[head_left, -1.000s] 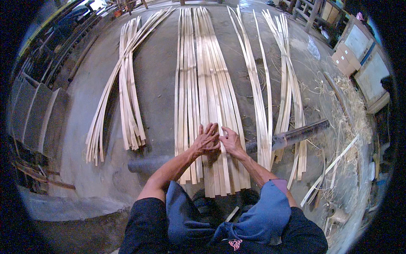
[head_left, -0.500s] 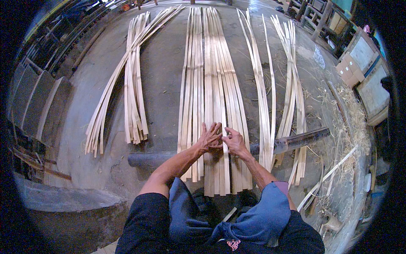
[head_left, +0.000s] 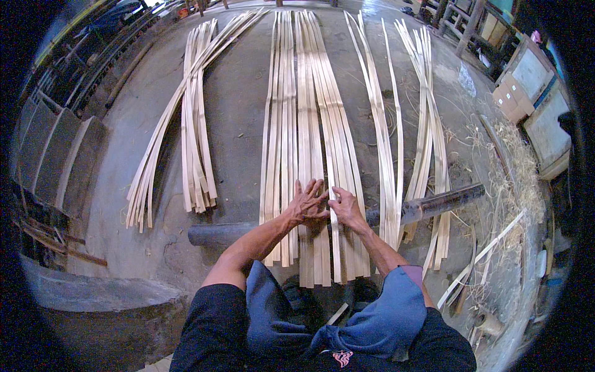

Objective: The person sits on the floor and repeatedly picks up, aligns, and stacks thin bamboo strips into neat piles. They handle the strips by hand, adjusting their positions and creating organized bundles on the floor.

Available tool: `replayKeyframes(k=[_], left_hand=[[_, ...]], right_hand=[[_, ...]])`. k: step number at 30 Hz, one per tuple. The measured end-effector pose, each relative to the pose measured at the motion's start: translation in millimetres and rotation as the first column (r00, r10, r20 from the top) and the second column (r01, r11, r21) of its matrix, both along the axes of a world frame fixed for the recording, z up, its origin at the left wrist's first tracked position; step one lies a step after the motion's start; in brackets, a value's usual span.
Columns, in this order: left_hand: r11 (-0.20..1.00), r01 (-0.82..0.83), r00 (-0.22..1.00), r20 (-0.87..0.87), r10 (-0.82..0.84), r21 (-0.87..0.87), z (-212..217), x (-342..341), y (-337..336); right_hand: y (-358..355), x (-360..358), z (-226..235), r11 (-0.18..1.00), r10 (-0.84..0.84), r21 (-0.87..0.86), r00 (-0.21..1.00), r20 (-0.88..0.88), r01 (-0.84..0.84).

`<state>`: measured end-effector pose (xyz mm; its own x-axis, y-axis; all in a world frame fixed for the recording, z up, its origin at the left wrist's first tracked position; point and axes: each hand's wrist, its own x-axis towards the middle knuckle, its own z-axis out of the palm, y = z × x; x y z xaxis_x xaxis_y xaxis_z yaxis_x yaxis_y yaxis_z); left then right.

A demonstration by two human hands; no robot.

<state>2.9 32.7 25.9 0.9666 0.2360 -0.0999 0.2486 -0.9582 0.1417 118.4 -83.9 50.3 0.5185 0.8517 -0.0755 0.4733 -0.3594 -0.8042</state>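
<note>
Long pale bamboo strips [head_left: 306, 93] lie side by side in the middle, running away from me, their near ends over a dark round pole [head_left: 220, 234]. My left hand [head_left: 308, 203] rests on them with fingers spread, pressing the strips on the left part. Just to its right, my right hand [head_left: 347, 208] pinches one bamboo strip [head_left: 335, 251] between thumb and forefinger. A narrow dark gap separates that strip from those under my left hand. The near ends of the strips hang close to my knees.
Crossed bundles of strips lie at the left [head_left: 197, 142] and right [head_left: 427, 136], with a few loose strips [head_left: 379, 124] between. Curly shavings [head_left: 508, 161] are heaped at the far right, near a cardboard box [head_left: 513, 99]. A low concrete ledge [head_left: 93, 288] stands at the near left.
The pinched strip has shifted slightly right with my right hand, and a gap has opened between it and the strips beside it. My left hand stays nearly in place, fingers spread.
</note>
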Motion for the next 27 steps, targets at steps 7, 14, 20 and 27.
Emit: replayKeyframes(k=[7,14,20,27], left_hand=[[0.998,0.054,0.999,0.008,-0.054,-0.015,4.3,-6.1,7.0],[0.988,0.06,0.998,0.013,-0.059,-0.142,14.9,-10.2,8.6],[0.989,0.067,0.997,0.052,-0.061,-0.129,7.0,-11.3,12.3],[0.997,0.036,0.999,0.038,-0.034,-0.069,7.0,-7.9,5.2]], right_hand=[[-1.9,-2.4,3.1,0.999,-0.004,0.05,0.991,-0.136,0.011],[1.2,-9.0,-9.5,0.993,0.004,0.112,0.99,0.144,-0.021],[0.4,-3.9,-2.4,0.999,0.039,0.004,0.999,-0.018,-0.039],[-0.9,-6.5,0.4,0.999,0.026,0.05,0.985,-0.171,-0.018]])
